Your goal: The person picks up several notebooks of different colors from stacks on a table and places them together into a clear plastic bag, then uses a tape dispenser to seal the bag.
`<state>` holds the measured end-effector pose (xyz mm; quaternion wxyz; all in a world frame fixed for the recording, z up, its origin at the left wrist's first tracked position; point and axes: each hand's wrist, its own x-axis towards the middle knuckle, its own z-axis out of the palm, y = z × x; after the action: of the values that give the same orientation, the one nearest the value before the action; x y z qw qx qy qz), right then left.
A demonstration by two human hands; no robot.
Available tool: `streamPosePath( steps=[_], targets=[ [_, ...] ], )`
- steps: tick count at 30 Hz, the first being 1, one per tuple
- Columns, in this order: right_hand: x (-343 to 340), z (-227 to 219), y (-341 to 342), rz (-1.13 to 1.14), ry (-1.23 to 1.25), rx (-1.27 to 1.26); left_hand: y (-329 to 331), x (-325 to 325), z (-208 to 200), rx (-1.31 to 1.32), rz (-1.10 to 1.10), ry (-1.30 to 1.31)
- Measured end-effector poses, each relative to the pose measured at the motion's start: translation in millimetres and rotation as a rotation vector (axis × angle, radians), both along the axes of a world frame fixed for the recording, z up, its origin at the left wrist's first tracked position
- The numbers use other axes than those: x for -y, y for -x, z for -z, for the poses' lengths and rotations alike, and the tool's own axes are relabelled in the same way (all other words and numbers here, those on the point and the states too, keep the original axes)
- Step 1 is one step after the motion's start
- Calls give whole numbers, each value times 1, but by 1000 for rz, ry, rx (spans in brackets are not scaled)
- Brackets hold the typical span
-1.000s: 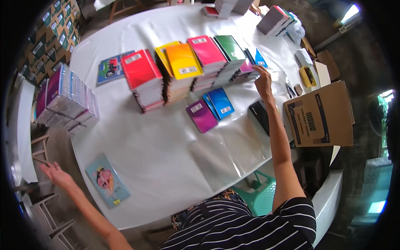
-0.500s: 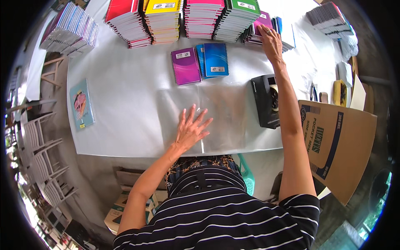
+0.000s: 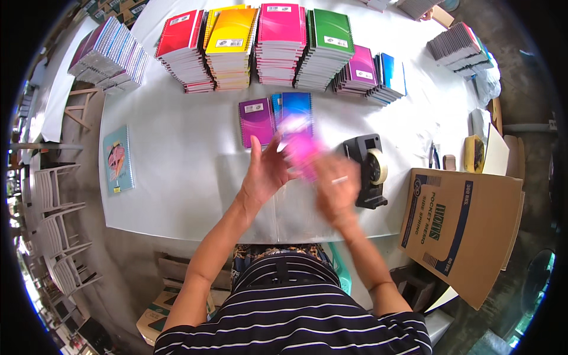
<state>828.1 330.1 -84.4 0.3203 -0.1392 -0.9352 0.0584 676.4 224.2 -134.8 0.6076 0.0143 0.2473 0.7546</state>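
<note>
My right hand (image 3: 338,188), smeared by motion, grips a bright pink-purple notebook (image 3: 304,155) above the middle of the table. Just left of it, my left hand (image 3: 264,173) is raised with thumb and fingers apart, its fingertips close to that notebook; whether they touch is blurred. Beyond my hands lie a purple spiral notebook (image 3: 257,124) and, partly hidden behind the blur, overlapping blue spiral notebooks (image 3: 297,106). A faint clear plastic sheet (image 3: 234,186) lies flat beneath my left hand.
Tall stacks of red (image 3: 178,35), yellow (image 3: 232,35), pink (image 3: 281,26) and green notebooks (image 3: 332,35) line the far side, beside lower purple (image 3: 360,68) and blue stacks (image 3: 391,74). A black tape dispenser (image 3: 365,171) and cardboard box (image 3: 461,228) stand right; a teal notebook (image 3: 118,158) lies left.
My right hand has come back from the purple stack to the table's middle with a notebook in it. My left hand has lifted off the plastic sheet. The view has shifted, showing more of the stacks.
</note>
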Motion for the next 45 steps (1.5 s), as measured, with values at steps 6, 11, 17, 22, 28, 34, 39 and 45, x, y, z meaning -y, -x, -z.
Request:
streamPosePath(
  steps=[6,11,17,22,28,34,39,45],
  targets=[
    [-15,25,44,-56,562,-148,50,24,11,33,-28,104],
    [-107,116,106,551,554,99,80,37,18,127,-119,194],
    [-98,138,118,549,755,111,90,58,55,-151,-77,204],
    [-61,59,105,129,1430,-151,99,72,54,-61,-127,262],
    [31,76,118,-60,1043,48,81,57,49,-201,-58,285],
    [22,126,143,-129,266,77,123,109,66,-135,-227,426],
    [12,149,136,-266,69,200,136,130,79,-134,-193,482],
    [3,101,130,-268,691,9,130,110,72,-60,-58,300]
  ],
)
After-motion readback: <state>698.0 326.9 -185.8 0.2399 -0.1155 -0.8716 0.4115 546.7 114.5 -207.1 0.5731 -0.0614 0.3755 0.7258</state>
